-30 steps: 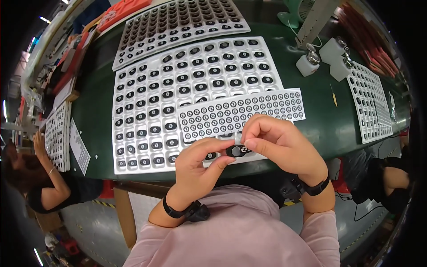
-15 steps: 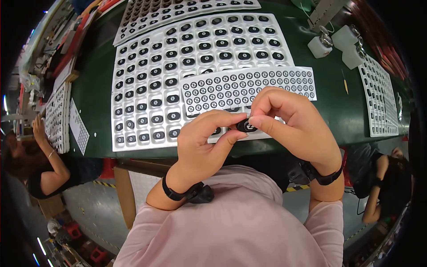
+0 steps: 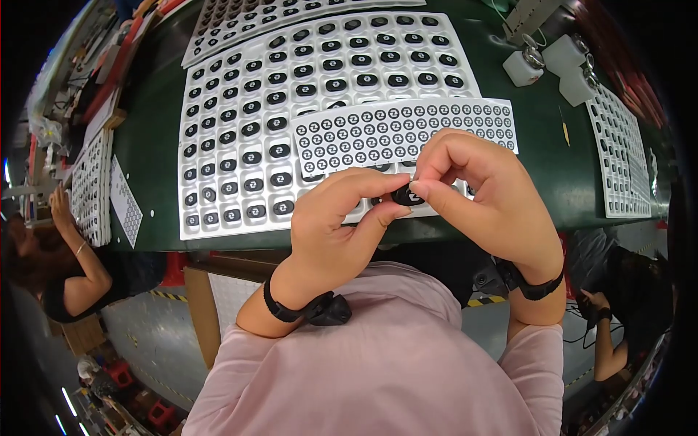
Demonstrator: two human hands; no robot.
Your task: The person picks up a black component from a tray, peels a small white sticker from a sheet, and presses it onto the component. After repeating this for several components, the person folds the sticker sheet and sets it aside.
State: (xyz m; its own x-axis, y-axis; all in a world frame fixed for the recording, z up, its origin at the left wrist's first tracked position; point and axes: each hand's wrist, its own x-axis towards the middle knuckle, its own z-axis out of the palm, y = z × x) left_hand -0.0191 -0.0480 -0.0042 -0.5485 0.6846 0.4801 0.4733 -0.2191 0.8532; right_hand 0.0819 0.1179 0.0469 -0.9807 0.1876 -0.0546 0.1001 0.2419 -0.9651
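Note:
A small black oval piece point(image 3: 404, 195) with a white round mark is held up over the near edge of a white moulded tray point(image 3: 220, 232). My left hand point(image 3: 331, 236) pinches its left side between thumb and forefinger. At its right side, the thumb and bent forefinger of my right hand point(image 3: 494, 200) press together on its marked face; whether a sticker is between them I cannot make out. Behind my fingers a white sheet of round black stickers point(image 3: 462, 109) lies across the tray. Rows of similar black pieces fill the tray's pockets.
Another filled tray point(image 3: 309, 16) lies at the far edge of the green table point(image 3: 149, 189). At the right are white bottles point(image 3: 522, 70), a thin yellow-handled tool point(image 3: 565, 131) and another tray point(image 3: 618, 163). Other people point(image 3: 76, 269) sit at both sides.
Both hands stay together on the black piece, with only small finger shifts. The tray and sheet appear slightly higher in view. The person at the right has moved an arm.

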